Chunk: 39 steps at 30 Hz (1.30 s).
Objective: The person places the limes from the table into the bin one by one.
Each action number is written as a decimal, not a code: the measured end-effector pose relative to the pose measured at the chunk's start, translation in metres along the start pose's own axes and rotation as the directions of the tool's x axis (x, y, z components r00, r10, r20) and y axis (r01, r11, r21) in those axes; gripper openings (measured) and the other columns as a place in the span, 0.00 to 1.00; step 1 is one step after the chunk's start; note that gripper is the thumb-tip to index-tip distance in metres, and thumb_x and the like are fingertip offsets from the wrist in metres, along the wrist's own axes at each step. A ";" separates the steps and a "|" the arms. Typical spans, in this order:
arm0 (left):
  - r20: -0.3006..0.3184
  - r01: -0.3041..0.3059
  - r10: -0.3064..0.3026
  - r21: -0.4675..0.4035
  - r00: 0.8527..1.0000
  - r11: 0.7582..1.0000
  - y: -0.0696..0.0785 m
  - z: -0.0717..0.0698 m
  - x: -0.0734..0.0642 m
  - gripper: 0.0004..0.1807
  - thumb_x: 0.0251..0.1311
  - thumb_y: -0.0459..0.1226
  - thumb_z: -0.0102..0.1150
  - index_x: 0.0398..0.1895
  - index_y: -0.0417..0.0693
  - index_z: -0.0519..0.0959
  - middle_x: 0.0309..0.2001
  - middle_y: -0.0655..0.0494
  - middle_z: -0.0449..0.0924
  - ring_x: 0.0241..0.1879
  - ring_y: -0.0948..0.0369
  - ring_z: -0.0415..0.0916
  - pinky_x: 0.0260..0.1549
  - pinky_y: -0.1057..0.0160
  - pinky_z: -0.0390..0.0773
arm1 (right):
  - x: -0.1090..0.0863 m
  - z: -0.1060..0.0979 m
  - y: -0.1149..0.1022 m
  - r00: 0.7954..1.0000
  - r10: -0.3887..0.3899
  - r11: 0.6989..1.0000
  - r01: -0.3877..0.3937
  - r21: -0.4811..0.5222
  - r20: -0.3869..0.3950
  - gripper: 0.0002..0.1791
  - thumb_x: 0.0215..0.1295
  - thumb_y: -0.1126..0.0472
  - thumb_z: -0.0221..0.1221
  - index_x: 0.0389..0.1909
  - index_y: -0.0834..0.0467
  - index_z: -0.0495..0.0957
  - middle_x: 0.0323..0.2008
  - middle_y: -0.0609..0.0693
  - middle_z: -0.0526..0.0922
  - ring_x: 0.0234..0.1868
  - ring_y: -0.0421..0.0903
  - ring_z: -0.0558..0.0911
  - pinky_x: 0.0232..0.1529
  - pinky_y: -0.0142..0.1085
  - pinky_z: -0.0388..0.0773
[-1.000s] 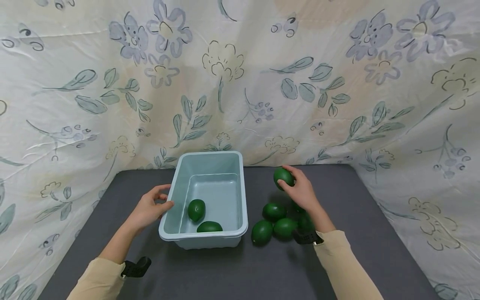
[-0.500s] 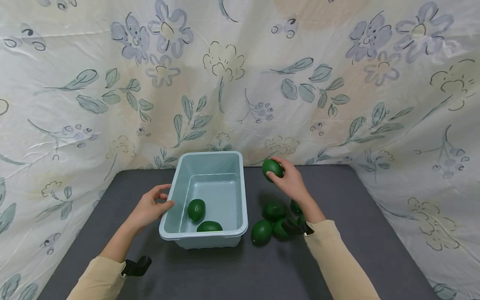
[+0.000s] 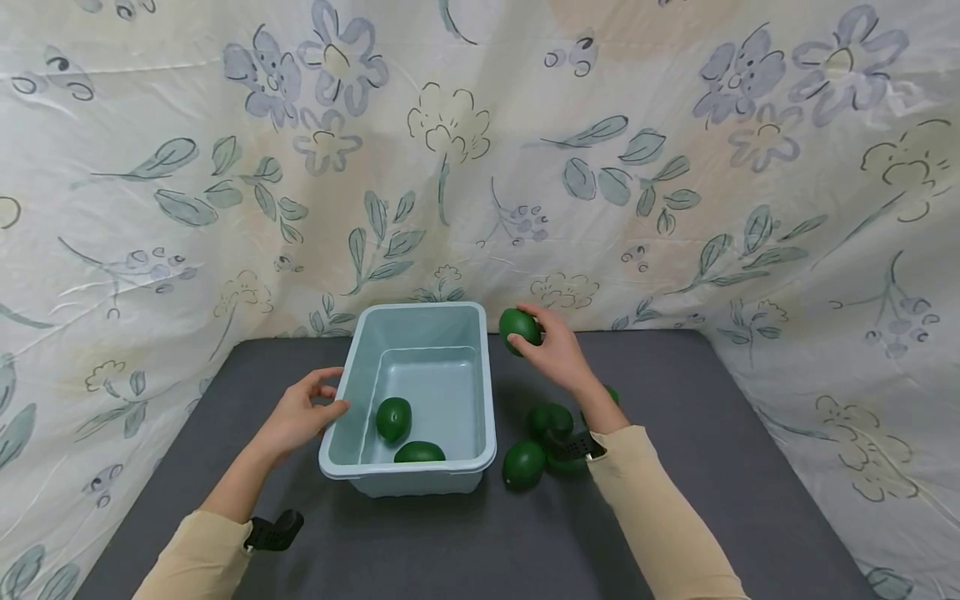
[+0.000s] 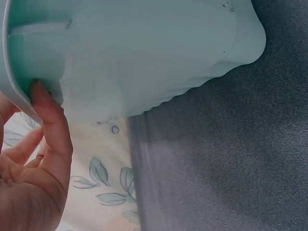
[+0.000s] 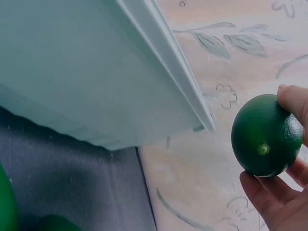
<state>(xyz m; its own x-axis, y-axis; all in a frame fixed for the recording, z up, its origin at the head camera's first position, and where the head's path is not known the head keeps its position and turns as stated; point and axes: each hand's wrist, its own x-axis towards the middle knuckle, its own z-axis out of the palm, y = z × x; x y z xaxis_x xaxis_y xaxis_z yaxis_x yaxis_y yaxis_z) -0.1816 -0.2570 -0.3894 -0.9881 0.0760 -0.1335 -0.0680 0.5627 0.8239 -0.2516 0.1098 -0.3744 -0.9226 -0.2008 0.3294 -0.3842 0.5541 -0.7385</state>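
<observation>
My right hand (image 3: 557,354) grips a dark green avocado (image 3: 519,327) between thumb and fingers, raised just beyond the right rim of a pale blue plastic bin (image 3: 490,392). The right wrist view shows the held avocado (image 5: 262,132) with its small light stem spot facing the camera, apart from the bin wall. On the bin's left side, my left hand (image 3: 296,421) holds the rim, thumb and fingers at its edge; the left wrist view shows the thumb (image 4: 50,113) against the wall. Inside the bin lie two avocados, one upright (image 3: 393,419) and one sideways (image 3: 420,452).
Several more avocados (image 3: 524,465) lie in a group on the dark grey table (image 3: 465,550), right of the bin and partly hidden by the right forearm. A floral curtain (image 3: 480,167) hangs behind the table and along its sides.
My right hand has carried the avocado leftward and slightly up, from above the group to beside the bin's right rim. The left hand and bin have stayed in place.
</observation>
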 end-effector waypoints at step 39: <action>0.003 0.006 -0.006 -0.007 1.000 1.000 0.000 -0.001 0.000 0.34 0.60 0.36 0.56 0.68 0.43 0.55 0.46 0.39 0.71 0.29 0.58 0.76 0.25 0.60 0.77 | 0.016 0.056 -0.053 0.983 -0.149 0.988 0.143 0.063 0.110 0.29 0.59 0.58 0.61 0.61 0.58 0.67 0.55 0.55 0.71 0.49 0.49 0.74 0.43 0.41 0.75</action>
<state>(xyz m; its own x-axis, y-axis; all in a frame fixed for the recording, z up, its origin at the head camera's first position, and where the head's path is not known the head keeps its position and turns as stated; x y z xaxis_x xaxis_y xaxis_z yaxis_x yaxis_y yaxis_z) -0.1817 -0.2574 -0.3886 -0.9873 0.0747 -0.1401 -0.0751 0.5578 0.8266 -0.2485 0.0319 -0.3633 -0.8532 -0.3688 0.3688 -0.5132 0.4675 -0.7198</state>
